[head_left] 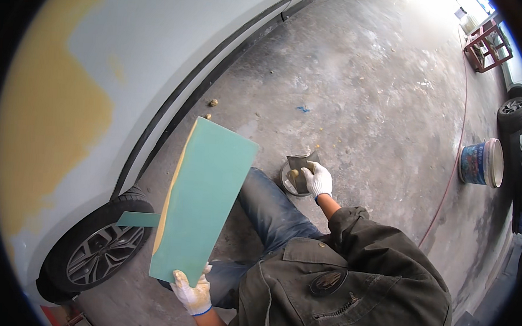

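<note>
My left hand (192, 292), in a white work glove, grips the lower end of a large flat green board (206, 201). Yellowish putty (169, 202) lines the board's left edge. From behind that edge a narrower green strip (137, 219) sticks out in front of the wheel; whether I hold it too is hidden. My gloved right hand (318, 181) is closed on a dark grey flat putty scraper (299, 164) over a round can (289, 187) on the floor. A lump of yellowish putty (293, 174) shows by the scraper.
A pale car body panel (111, 31) with a broad yellow filler patch (57, 111) rises on my left, above a wheel (100, 255). To the right stand a bucket (476, 162), a thin red hose (463, 114), a red metal frame (485, 48) and another car's wheel (514, 111).
</note>
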Tool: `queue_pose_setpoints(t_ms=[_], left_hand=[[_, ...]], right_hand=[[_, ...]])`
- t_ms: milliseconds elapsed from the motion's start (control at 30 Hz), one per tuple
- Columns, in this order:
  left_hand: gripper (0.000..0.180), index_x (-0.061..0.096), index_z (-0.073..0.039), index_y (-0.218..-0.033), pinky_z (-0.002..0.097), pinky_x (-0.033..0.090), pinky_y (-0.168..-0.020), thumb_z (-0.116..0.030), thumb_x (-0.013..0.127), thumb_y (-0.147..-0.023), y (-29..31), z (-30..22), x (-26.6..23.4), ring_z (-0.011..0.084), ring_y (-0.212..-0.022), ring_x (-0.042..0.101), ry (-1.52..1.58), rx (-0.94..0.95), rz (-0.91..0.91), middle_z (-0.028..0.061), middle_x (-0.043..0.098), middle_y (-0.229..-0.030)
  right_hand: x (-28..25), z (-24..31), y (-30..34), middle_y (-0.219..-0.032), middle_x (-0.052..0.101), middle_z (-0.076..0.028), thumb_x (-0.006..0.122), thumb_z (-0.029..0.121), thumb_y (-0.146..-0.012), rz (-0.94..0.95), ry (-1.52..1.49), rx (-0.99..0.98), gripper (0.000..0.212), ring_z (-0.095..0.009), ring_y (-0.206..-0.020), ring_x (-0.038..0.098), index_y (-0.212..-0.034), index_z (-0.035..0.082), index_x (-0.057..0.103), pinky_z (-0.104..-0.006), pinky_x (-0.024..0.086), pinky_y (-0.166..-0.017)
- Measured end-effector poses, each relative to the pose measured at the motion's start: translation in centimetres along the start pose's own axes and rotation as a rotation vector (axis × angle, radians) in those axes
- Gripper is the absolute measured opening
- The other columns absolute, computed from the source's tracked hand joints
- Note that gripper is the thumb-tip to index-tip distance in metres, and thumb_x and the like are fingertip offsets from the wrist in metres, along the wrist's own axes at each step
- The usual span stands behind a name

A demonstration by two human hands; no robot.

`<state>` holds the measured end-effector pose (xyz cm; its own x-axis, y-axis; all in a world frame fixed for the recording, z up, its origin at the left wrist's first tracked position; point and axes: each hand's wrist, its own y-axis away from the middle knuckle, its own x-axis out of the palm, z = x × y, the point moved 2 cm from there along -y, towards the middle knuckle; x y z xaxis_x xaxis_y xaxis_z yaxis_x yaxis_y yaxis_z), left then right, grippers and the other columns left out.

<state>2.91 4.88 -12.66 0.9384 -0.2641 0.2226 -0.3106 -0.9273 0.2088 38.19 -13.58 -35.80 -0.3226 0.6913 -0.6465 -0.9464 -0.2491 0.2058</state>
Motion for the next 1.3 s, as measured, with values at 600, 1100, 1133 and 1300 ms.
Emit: queue_pose_setpoints(t_ms=[600, 1100, 1133, 1300], left_hand=[[0.045, 0.054, 0.004, -0.130, 0.0415, 0.054, -0.079, -0.008, 0.061, -0.088, -2.7, 4.1, 14.0, 0.0323, -0.086, 0.065, -0.841, 0.759, 0.516, 0.0201, 0.066, -0.098], [0.042, 0.064, -0.008, -0.125, 0.0387, 0.050, -0.094, -0.011, 0.068, -0.083, -6.6, -29.8, 25.8, 0.0276, -0.109, 0.062, -1.607, 1.775, -0.138, 0.0104, 0.065, -0.118], [0.041, 0.064, -0.009, -0.126, 0.0385, 0.050, -0.094, -0.010, 0.065, -0.085, -6.8, -30.9, 26.0, 0.0271, -0.112, 0.062, -1.613, 1.812, -0.203, 0.0099, 0.065, -0.121], [0.040, 0.065, -0.013, -0.127, 0.0379, 0.049, -0.096, -0.007, 0.057, -0.089, -9.8, -35.7, 28.3, 0.0273, -0.116, 0.061, -1.494, 1.860, -0.365, 0.0092, 0.065, -0.124]], right_hand=[[-8.2, 27.5, 5.2, -0.107, 0.063, -0.001, 0.065, 0.013, -0.096, 0.673, -1.359, 0.007, 0.026, -0.010, -0.093, 0.056, -0.119, 0.001, 0.060, -0.0270, 0.048, -0.081], [-24.1, 53.1, 0.6, -0.128, 0.061, -0.009, 0.061, 0.016, -0.087, -0.503, 0.299, -1.838, 0.040, -0.026, -0.122, 0.058, -0.127, 0.015, 0.058, -0.0410, 0.050, -0.099], [-24.7, 54.4, -0.2, -0.128, 0.061, -0.008, 0.061, 0.016, -0.087, -0.525, 0.280, -1.785, 0.040, -0.026, -0.122, 0.057, -0.128, 0.016, 0.058, -0.0410, 0.049, -0.100], [-27.3, 59.8, -2.8, -0.128, 0.062, -0.002, 0.058, 0.013, -0.089, -0.702, 0.140, -1.757, 0.037, -0.024, -0.122, 0.057, -0.125, 0.019, 0.062, -0.0424, 0.047, -0.103]])
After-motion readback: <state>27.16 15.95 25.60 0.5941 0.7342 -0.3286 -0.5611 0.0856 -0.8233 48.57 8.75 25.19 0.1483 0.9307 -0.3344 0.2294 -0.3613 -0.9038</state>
